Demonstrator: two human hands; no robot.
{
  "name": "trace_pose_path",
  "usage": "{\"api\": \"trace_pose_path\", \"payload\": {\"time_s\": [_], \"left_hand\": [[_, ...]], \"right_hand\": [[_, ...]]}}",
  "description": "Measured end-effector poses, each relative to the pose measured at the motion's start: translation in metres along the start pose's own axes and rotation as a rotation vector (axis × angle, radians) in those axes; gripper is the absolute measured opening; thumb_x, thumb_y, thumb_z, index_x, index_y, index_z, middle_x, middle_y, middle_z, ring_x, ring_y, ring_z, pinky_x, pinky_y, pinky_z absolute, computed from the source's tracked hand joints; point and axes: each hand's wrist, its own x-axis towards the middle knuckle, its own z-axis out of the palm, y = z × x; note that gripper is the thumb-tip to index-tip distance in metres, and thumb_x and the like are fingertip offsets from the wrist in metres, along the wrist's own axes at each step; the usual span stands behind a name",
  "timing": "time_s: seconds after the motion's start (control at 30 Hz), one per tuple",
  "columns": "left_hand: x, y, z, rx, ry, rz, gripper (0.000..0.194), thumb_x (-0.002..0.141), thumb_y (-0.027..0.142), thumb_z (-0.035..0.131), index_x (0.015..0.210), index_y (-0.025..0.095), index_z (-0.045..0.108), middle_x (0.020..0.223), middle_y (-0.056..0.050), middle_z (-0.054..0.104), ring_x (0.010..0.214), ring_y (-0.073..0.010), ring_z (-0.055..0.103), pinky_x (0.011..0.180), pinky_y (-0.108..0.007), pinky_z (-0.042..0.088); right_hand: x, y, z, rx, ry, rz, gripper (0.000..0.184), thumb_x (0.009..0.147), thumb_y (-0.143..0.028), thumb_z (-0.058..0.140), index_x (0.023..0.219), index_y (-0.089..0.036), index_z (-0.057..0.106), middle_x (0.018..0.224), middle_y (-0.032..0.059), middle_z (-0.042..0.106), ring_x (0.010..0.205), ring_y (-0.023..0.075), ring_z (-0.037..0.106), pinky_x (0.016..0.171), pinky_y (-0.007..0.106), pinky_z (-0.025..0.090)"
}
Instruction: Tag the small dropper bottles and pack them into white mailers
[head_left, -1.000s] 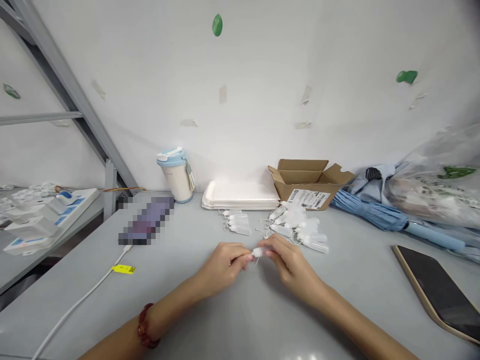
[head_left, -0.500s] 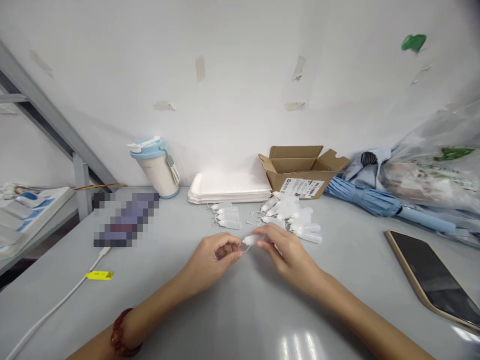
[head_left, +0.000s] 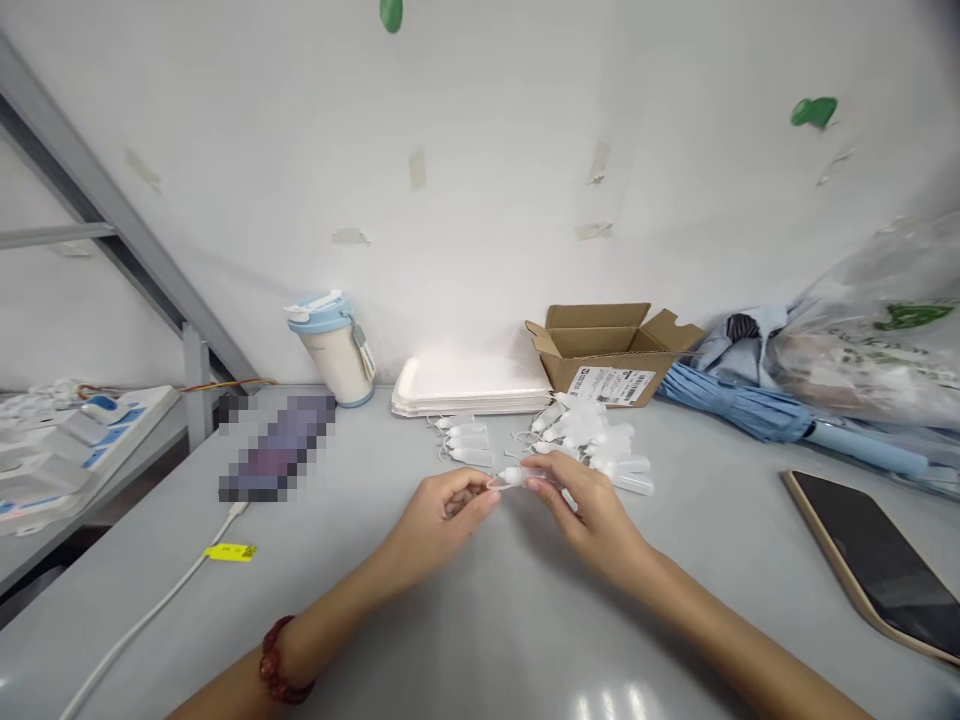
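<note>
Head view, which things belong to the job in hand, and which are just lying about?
Job in hand: small bottle in right hand; bottle row; bottle pile; perhaps the open box and white stack.

Apparently lying about: cup; umbrella; plastic bag; phone.

Blue-lidded tumbler [head_left: 339,362] standing at left; folded blue umbrella [head_left: 739,403], dark-screened phone [head_left: 874,560] at right.

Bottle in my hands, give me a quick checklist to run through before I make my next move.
1. Right hand has a grip on the bottle: ok.
2. Left hand is at the strap: ok, fingertips beside the nozzle end.
3. Strap firmly pinched: cannot tell.
4. Cap fully tight: cannot tell.
5. Row apart from the pile: ok.
6. Phone away from both hands: ok, far right.
</note>
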Motion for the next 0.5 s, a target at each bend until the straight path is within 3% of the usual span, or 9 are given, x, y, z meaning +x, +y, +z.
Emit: {"api": "trace_pose_path", "payload": {"time_s": [0.3, 0.4, 0.5], "left_hand": [[0.007, -0.007, -0.001, -0.089, 0.121, 0.025, 0.026, 0.082, 0.039, 0.051, 0.078, 0.015, 0.06, 0.061, 0.003, 0.051, 0.052, -0.0083, 0.045, 0.051, -0.021, 0.04], [0.011, -0.01, -0.004, -0.119, 0.124, 0.007, 0.024, 0.079, 0.037, 0.054, 0.073, 0.014, 0.06, 0.061, 0.002, 0.053, 0.05, -0.0077, 0.045, 0.049, -0.021, 0.039], [0.019, -0.015, -0.015, -0.19, 0.289, -0.028, 0.021, 0.075, 0.033, 0.058, 0.072, 0.013, 0.061, 0.059, 0.003, 0.054, 0.048, -0.0074, 0.047, 0.051, -0.021, 0.041]], "right_hand": [[-0.002, -0.002, 0.01, -0.017, -0.037, -0.016, 0.019, 0.09, -0.027, 0.042, 0.099, -0.018, 0.057, 0.079, 0.0058, 0.066, 0.063, 0.0157, 0.06, 0.054, 0.027, 0.048], [-0.003, 0.0, 0.014, -0.073, 0.008, -0.013, 0.019, 0.089, -0.028, 0.044, 0.103, -0.018, 0.054, 0.083, 0.0066, 0.065, 0.063, 0.016, 0.058, 0.053, 0.028, 0.048], [-0.003, 0.0, 0.015, -0.184, 0.123, -0.065, 0.022, 0.088, -0.027, 0.047, 0.108, -0.018, 0.05, 0.088, 0.0083, 0.061, 0.077, 0.0201, 0.057, 0.065, 0.033, 0.048]]}}
